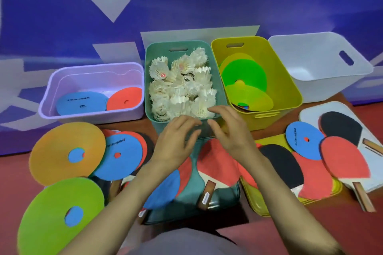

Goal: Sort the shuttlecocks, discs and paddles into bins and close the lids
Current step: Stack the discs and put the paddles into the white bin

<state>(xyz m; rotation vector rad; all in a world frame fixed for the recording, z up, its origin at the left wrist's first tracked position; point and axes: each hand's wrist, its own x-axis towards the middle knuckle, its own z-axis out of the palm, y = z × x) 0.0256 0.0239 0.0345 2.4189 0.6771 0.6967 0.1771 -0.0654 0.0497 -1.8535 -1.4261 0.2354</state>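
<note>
A teal bin (148, 89) in the middle is heaped with several white shuttlecocks (182, 87). My left hand (176, 141) and my right hand (230, 128) hover side by side at its near rim, fingers relaxed and holding nothing. A lilac bin (49, 99) at the left holds a blue disc (80, 102) and a red disc (124, 98). The yellow bin (290, 87) holds green and yellow discs (242, 74). The white bin (323, 68) at the far right shows nothing inside. Loose discs (66, 151) lie at the left, paddles (344, 161) at the right.
A teal lid (190, 192) lies under my forearms with a red paddle (215, 161) and a blue disc on it. A yellow lid (255, 201) and a white lid (310, 114) lie at the right under paddles. A blue wall stands behind the bins.
</note>
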